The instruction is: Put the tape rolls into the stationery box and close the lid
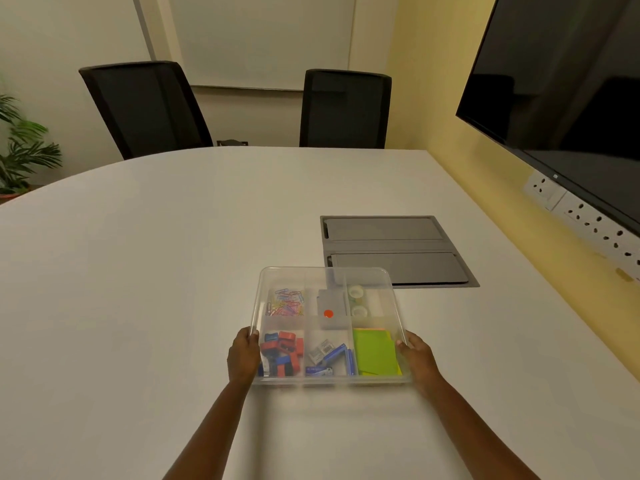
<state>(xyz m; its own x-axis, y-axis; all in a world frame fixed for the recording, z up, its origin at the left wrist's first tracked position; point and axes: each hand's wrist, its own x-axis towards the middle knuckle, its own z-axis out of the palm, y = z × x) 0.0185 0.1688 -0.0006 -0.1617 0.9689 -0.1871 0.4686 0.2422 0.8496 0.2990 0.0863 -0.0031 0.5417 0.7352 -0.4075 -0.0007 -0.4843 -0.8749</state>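
White table (138,271) fills the view. Left hand (244,355) and right hand (417,358) clasp the near sides of the clear lid (294,275) over the box, two tape rolls (356,301) inside, far right. Light, stiff, probably slippery; edges grip best.

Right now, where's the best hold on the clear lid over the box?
Take the lid by its two side rims near the front, one hand per side, as the left hand and right hand do: it is wide, shallow and flat, so opposed grips probably keep it level.
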